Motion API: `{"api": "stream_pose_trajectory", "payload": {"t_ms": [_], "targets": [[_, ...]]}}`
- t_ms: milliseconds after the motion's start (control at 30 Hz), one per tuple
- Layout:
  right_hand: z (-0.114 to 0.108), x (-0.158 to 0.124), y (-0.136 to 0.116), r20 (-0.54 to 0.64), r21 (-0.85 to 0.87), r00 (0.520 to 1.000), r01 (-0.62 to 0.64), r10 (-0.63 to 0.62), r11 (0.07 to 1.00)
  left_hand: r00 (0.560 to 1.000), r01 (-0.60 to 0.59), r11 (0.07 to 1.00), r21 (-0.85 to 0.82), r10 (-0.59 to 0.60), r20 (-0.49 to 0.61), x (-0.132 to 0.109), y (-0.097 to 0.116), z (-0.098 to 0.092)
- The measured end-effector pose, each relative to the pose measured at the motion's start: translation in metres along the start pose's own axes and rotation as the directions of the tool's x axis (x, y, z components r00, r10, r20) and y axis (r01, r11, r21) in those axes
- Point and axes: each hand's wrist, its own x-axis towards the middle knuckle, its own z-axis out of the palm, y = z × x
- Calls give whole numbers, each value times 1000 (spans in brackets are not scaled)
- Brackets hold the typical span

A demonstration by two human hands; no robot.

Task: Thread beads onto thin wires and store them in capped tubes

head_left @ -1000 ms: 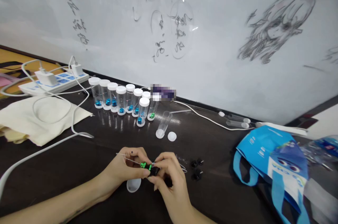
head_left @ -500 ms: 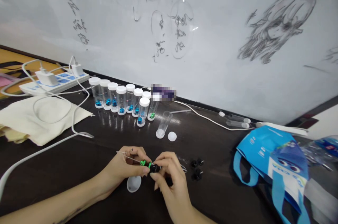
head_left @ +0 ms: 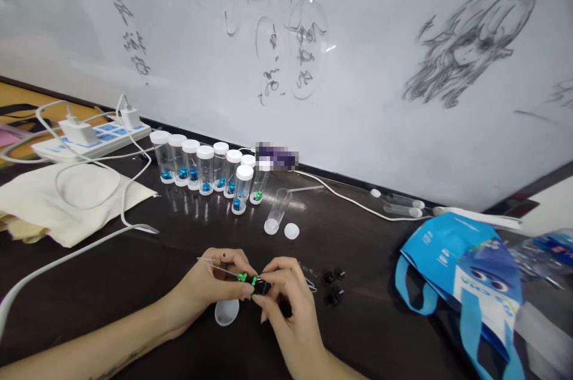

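Observation:
My left hand (head_left: 213,284) pinches a thin metal pin (head_left: 210,265) that carries small green beads (head_left: 245,278). My right hand (head_left: 286,299) meets it from the right, fingers closed on a small black part (head_left: 262,288) pressed against the green beads. Both hands hover just above the dark table (head_left: 134,260). A white cap (head_left: 226,312) lies on the table right under them. Three more small black parts (head_left: 333,284) lie just right of my right hand.
A row of capped clear vials (head_left: 206,170) with blue or green pieces stands behind. An open vial (head_left: 277,210) lies on its side beside its white lid (head_left: 291,231). A cream cloth (head_left: 67,201), power strip (head_left: 89,135) with white cables at left, blue bag (head_left: 465,272) at right, whiteboard behind.
My right hand's fingers have shifted slightly, bringing the black part tighter against the green beads. Everything else stays put.

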Motion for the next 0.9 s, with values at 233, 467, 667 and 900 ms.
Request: {"api": "stream_pose_trajectory", "payload": {"t_ms": [233, 467, 667, 900], "targets": [[0, -2, 0, 16, 15, 1000, 4, -4, 1000, 1000, -1, 1000, -5, 1, 14, 1, -2, -1], [2, -1, 3, 2, 42, 1000, -9, 9, 999, 1000, -5, 1000, -15, 5, 4, 1, -1, 0], [0, -1, 3, -3, 80, 999, -41, 42, 996, 1000, 1, 1000, -11, -1, 17, 0, 1, 1], [-2, -3, 2, 8, 56, 1000, -24, 23, 998, 1000, -24, 1000, -5, 24, -3, 1, -4, -3]]}}
